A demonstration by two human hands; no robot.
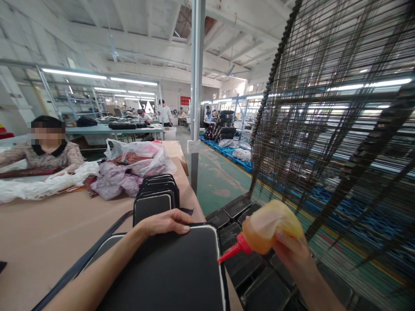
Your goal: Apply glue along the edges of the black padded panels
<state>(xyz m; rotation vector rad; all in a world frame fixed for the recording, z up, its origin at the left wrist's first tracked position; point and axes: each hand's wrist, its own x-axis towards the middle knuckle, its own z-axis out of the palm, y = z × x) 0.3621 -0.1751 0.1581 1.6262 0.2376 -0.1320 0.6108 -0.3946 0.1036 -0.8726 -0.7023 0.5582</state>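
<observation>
My left hand (167, 222) grips the far edge of a black rectangular panel (171, 268) with rounded corners, thumb on its face. A whitish line runs along the panel's border. My right hand (293, 250) is closed around a squeeze bottle (269, 224) of amber liquid, tilted down to the left. Its red nozzle (235, 248) points at the panel's right border, with the tip at or just over the whitish line; whether it touches I cannot tell. Beyond my left hand stands a row of similar black panels (154, 205). Another panel partly shows under my left forearm.
A brown-topped table (29, 242) carries clear plastic bags (136, 157) and white fabric (48, 183). A co-worker (48, 147) sits across it. A wire rack (317, 108) rises on the right, with black panels (236, 207) on its lower part. A metal post (195, 95) stands ahead.
</observation>
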